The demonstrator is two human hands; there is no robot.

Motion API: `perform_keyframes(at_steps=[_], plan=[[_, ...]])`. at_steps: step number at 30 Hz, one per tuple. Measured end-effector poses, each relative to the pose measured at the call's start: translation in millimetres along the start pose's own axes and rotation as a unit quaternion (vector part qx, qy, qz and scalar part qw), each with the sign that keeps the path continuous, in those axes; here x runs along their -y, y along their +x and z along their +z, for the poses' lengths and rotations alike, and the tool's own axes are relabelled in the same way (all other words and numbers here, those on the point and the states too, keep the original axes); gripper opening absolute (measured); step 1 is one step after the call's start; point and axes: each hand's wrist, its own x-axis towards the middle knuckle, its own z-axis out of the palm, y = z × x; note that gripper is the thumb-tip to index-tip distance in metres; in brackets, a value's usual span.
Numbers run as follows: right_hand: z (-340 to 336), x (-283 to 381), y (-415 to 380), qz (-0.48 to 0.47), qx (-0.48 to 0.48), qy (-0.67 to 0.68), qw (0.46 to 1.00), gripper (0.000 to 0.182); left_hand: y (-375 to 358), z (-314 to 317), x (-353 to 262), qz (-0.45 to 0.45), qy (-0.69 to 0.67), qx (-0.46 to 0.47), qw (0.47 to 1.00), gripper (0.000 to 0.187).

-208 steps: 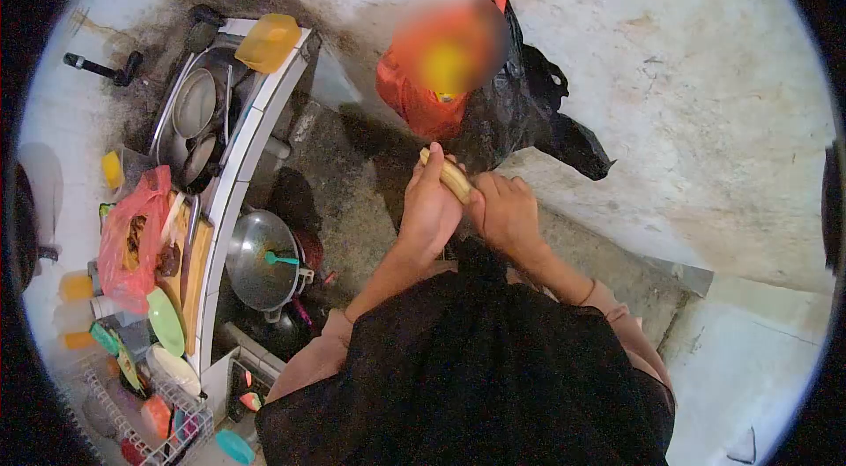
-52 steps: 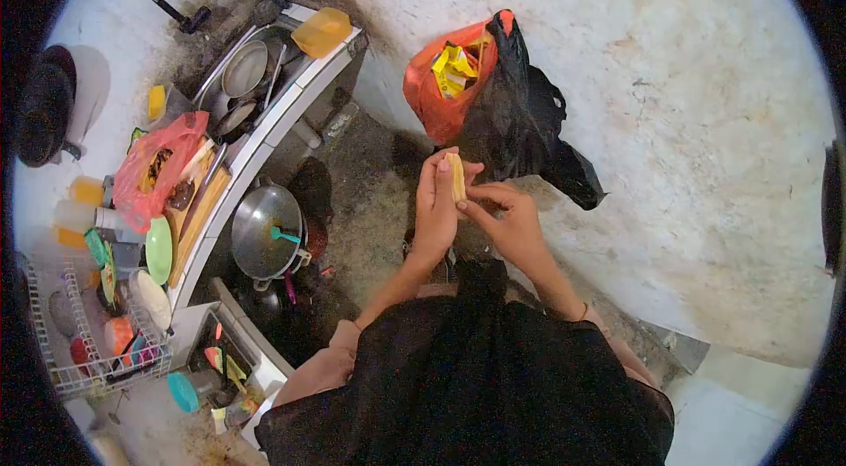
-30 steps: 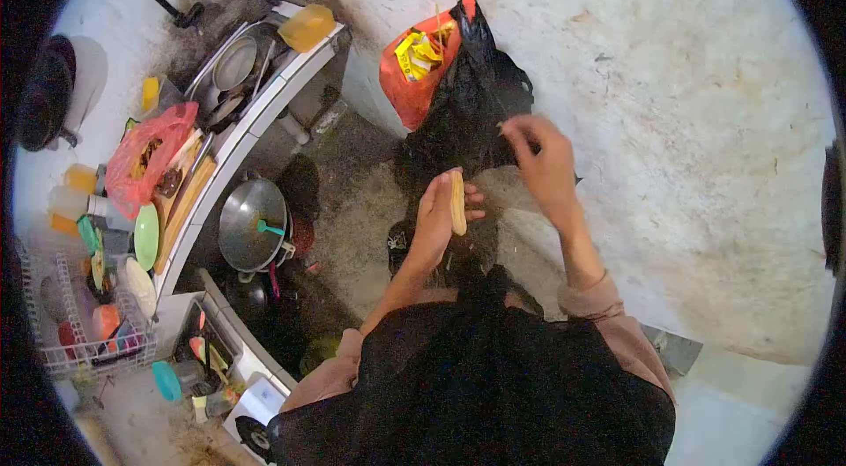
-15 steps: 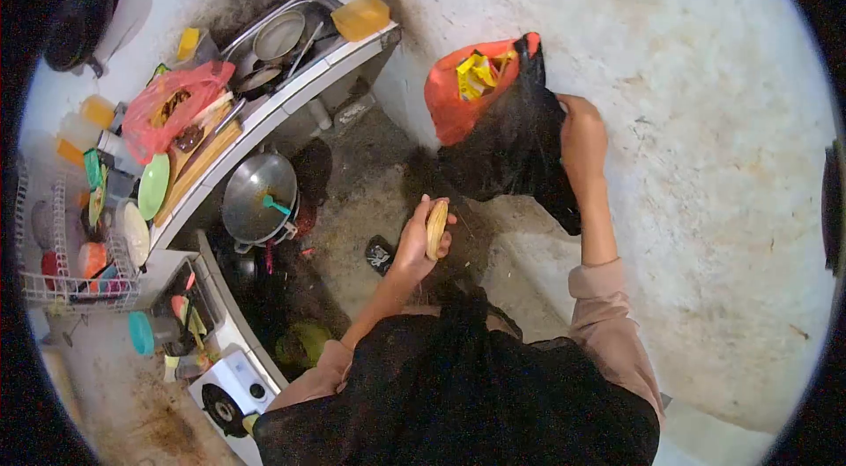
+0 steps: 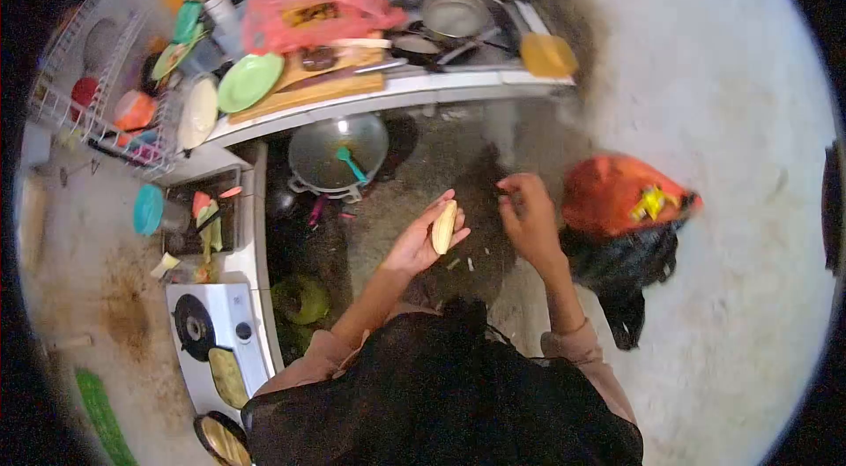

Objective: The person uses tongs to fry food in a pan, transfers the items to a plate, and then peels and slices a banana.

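A pale yellow peeled banana point(image 5: 445, 229) rests across the fingers of my left hand point(image 5: 414, 247), which grips it in front of my body. Off to the right, my right hand point(image 5: 531, 223) is raised with fingers apart and slightly bent, with nothing visible in it. Nearest to that hand hang a red plastic bag point(image 5: 604, 193) with yellow wrappers in it and a black plastic bag point(image 5: 608, 259) against the wall. My right hand appears apart from both bags.
A tiled counter point(image 5: 441, 85) ahead carries a wooden cutting board point(image 5: 326, 96), a green plate point(image 5: 251, 82) and a pink plastic bag point(image 5: 291, 12). Below stands a large wok point(image 5: 308, 153) with a turquoise spoon point(image 5: 351, 164). A gas stove point(image 5: 233, 298) is at left.
My right hand has let go of the black bag and moved left toward my left hand. The view has turned left, with the banana still in my left hand.
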Motion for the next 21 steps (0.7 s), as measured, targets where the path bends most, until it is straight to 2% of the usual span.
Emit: perform_keyframes(at_steps=[2,3,5,6,7,9,10,11,12,13,14,17,18,19,21], plan=[[50.0,5.1,41.8,-0.019,0.086,0.038,0.995,0.019,-2.0,-22.2,-40.2,0.031,-0.009,-0.004,0.999,0.033],[73.6,6.4,63.7,-0.029,0.129,0.055,0.990,0.019,-3.1,-37.7,-61.2,0.037,-0.036,0.035,0.998,0.032],[125.8,0.5,113.5,-0.135,0.117,-0.001,0.984,0.022,-9.4,-71.7,-99.2,0.048,-0.087,0.112,0.989,0.030],[150.7,-0.5,139.3,-0.186,0.110,-0.028,0.976,0.023,-12.2,-81.0,-115.7,0.083,-0.073,0.053,0.992,0.028],[170.5,0.8,164.9,-0.179,0.121,-0.082,0.973,0.030,-15.9,-87.3,-130.7,0.100,-0.092,0.042,0.990,0.028],[212.1,-10.9,212.7,-0.232,0.088,-0.138,0.959,0.041,-30.5,-95.5,-157.0,0.130,-0.131,0.019,0.983,0.028],[236.3,-30.2,236.1,-0.260,0.061,-0.178,0.947,0.042,-38.9,-100.0,-168.4,0.148,-0.137,0.058,0.978,0.028],[247.7,-40.7,251.3,-0.251,0.104,-0.233,0.934,0.042,-43.1,-105.9,-177.2,0.157,-0.156,0.051,0.974,0.027],[266.2,-56.4,261.2,-0.272,0.037,-0.261,0.925,0.039,-45.8,-111.1,-185.4,0.166,-0.175,0.046,0.969,0.027],[266.5,-58.9,268.4,-0.298,0.066,-0.267,0.914,0.042,-48.2,-115.7,-193.1,0.175,-0.195,0.041,0.964,0.027],[269.7,-59.6,277.2,-0.243,0.125,-0.263,0.925,0.037,-50.9,-117.9,-199.9,0.189,-0.203,0.026,0.960,0.026],[270.1,-79.4,288.0,-0.318,0.149,-0.224,0.909,0.027,-57.2,-120.1,-213.8,0.223,-0.234,-0.020,0.946,0.026],[263.9,-73.0,282.7,-0.272,0.187,-0.208,0.921,0.026,-52.7,-134.6,-215.4,0.225,-0.251,0.027,0.941,0.024],[251.0,-62.2,276.2,-0.223,0.222,-0.193,0.929,0.026,-52.9,-135.5,-219.2,0.226,-0.264,0.024,0.937,0.023],[230.2,-59.5,260.4,-0.217,0.246,-0.245,0.912,0.027,-50.4,-132.3,-228.0,0.226,-0.285,0.021,0.931,0.022]])
